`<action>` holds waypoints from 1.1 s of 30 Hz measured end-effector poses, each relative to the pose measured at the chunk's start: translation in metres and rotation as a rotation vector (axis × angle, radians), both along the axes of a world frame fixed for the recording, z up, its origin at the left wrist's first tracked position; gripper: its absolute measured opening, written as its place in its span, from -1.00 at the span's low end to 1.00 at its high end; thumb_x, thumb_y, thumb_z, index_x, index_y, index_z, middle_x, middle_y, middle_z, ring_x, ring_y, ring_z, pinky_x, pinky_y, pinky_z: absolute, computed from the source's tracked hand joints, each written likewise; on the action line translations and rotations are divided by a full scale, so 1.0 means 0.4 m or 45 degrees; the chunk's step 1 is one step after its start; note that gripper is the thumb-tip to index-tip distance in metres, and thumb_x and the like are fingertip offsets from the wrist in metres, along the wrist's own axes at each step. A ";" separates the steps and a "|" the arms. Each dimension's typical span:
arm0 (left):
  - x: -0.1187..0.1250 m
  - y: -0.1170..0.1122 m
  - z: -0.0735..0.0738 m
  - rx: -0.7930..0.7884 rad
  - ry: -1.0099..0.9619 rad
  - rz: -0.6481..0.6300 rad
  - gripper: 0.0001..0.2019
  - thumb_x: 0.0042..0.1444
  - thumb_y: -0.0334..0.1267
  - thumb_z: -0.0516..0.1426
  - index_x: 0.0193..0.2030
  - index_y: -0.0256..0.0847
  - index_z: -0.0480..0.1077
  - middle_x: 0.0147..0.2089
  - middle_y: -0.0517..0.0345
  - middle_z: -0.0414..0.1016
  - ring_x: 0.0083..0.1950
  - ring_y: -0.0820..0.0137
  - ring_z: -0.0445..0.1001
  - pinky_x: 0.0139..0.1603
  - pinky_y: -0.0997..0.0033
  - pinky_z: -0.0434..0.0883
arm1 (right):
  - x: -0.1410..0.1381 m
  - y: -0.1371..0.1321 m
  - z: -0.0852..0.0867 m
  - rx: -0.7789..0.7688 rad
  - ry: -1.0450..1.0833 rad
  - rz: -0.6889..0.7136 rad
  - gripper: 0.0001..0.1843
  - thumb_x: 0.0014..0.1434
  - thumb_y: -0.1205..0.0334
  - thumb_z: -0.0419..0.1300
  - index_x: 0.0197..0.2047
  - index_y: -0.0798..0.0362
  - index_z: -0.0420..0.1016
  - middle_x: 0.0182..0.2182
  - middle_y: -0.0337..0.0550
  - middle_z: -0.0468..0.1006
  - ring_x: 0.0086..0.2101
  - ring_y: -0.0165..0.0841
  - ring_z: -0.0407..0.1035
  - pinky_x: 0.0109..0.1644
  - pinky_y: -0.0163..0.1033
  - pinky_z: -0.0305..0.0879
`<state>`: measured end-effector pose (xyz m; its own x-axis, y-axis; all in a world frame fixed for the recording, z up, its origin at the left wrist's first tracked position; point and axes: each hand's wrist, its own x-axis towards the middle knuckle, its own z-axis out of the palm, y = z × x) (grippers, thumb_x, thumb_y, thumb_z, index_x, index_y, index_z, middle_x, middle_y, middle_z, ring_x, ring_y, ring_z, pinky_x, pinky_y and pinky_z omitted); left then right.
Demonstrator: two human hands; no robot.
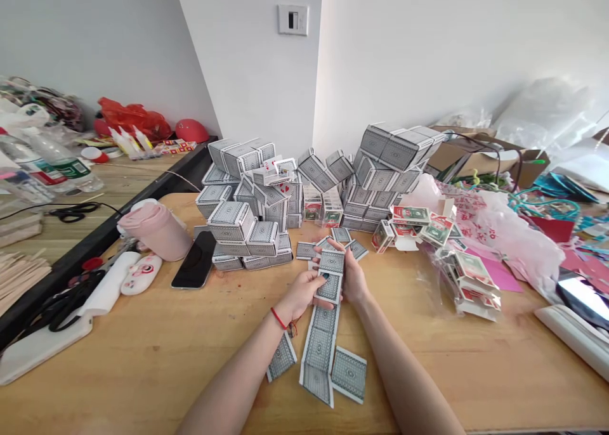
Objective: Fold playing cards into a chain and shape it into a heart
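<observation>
Both my hands hold playing cards (328,287) with grey patterned backs, over the middle of the table. My left hand (304,292) grips them from the left, its thumb on top. Along their right side, my right hand (354,276) curls round the cards. Below the hands runs a strip of joined cards (320,346), its near end folded up; whether it connects to the held cards is hidden. One loose card (349,373) lies to its right, another card (282,357) by my left forearm. Several more cards (359,250) lie beyond my hands.
Stacked boxes made of cards stand at the back left (231,222) and back right (397,146). Opened red and green card packs (473,273) lie right, beside a plastic bag (504,226). Left are a phone (193,260), a pink cup (157,230), a white mouse (141,274) and scissors (71,302).
</observation>
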<state>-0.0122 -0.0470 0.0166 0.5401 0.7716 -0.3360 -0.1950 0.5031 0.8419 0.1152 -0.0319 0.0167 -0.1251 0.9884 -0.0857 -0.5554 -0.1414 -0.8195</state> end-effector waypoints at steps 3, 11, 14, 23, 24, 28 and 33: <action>0.009 -0.005 0.002 -0.020 -0.013 0.006 -0.78 0.04 -0.22 0.08 -0.24 -0.33 0.38 -0.35 0.00 0.52 -0.40 0.34 0.52 -0.54 0.45 0.46 | 0.006 0.004 -0.012 -0.034 0.052 0.037 -0.50 0.08 -0.17 -0.06 -0.04 -0.05 0.31 -0.16 -0.10 0.49 -0.29 -0.24 0.43 -0.24 -0.09 0.34; 0.021 -0.021 0.002 0.013 0.032 0.017 -0.82 0.05 -0.24 0.07 -0.31 -0.34 0.38 -0.40 0.07 0.51 -0.43 0.39 0.51 -0.58 0.52 0.43 | 0.019 0.010 -0.028 -0.046 0.156 -0.161 -0.59 0.06 -0.11 0.00 -0.12 -0.07 0.36 -0.24 -0.16 0.51 -0.38 -0.26 0.42 -0.35 -0.13 0.35; 0.022 -0.021 -0.003 0.013 0.049 0.033 -0.82 0.05 -0.24 0.06 -0.33 -0.34 0.37 -0.40 0.07 0.51 -0.44 0.39 0.51 -0.58 0.51 0.42 | 0.015 0.008 -0.029 -0.035 0.223 -0.141 -0.64 0.07 -0.08 0.02 -0.19 -0.05 0.38 -0.27 -0.17 0.52 -0.41 -0.28 0.41 -0.38 -0.16 0.35; 0.020 -0.009 -0.013 0.015 0.066 0.057 -0.80 0.06 -0.28 0.04 -0.23 -0.36 0.37 -0.36 0.01 0.52 -0.45 0.35 0.51 -0.59 0.46 0.42 | 0.002 -0.002 -0.026 0.015 0.286 -0.062 -0.74 0.08 0.02 0.05 -0.31 0.01 0.38 -0.35 -0.19 0.51 -0.40 -0.29 0.43 -0.37 -0.21 0.35; 0.020 -0.009 -0.013 0.020 0.065 0.052 -0.80 0.06 -0.28 0.04 -0.23 -0.36 0.37 -0.36 0.00 0.52 -0.45 0.35 0.51 -0.59 0.46 0.42 | 0.002 -0.003 -0.027 0.014 0.290 -0.069 -0.74 0.08 0.02 0.04 -0.30 0.02 0.39 -0.35 -0.19 0.51 -0.40 -0.29 0.43 -0.37 -0.21 0.35; 0.020 -0.013 -0.009 0.039 0.056 0.042 -0.79 0.07 -0.26 0.05 -0.23 -0.35 0.37 -0.36 0.02 0.52 -0.43 0.35 0.51 -0.57 0.46 0.43 | 0.002 -0.005 -0.030 0.012 0.317 -0.111 -0.71 0.10 0.01 0.04 -0.26 0.03 0.39 -0.34 -0.15 0.52 -0.41 -0.30 0.43 -0.35 -0.19 0.36; 0.022 -0.015 -0.003 0.057 0.051 0.059 -0.79 0.05 -0.25 0.06 -0.21 -0.34 0.37 -0.34 0.05 0.52 -0.44 0.37 0.51 -0.56 0.46 0.43 | 0.001 -0.005 -0.030 -0.019 0.335 -0.126 -0.67 0.10 0.01 0.04 -0.17 0.04 0.39 -0.33 -0.13 0.53 -0.41 -0.29 0.43 -0.36 -0.18 0.37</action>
<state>-0.0035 -0.0529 0.0156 0.4904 0.8102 -0.3210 -0.1830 0.4559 0.8710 0.1158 -0.0337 0.0049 -0.0477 0.9958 -0.0781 -0.7603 -0.0869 -0.6438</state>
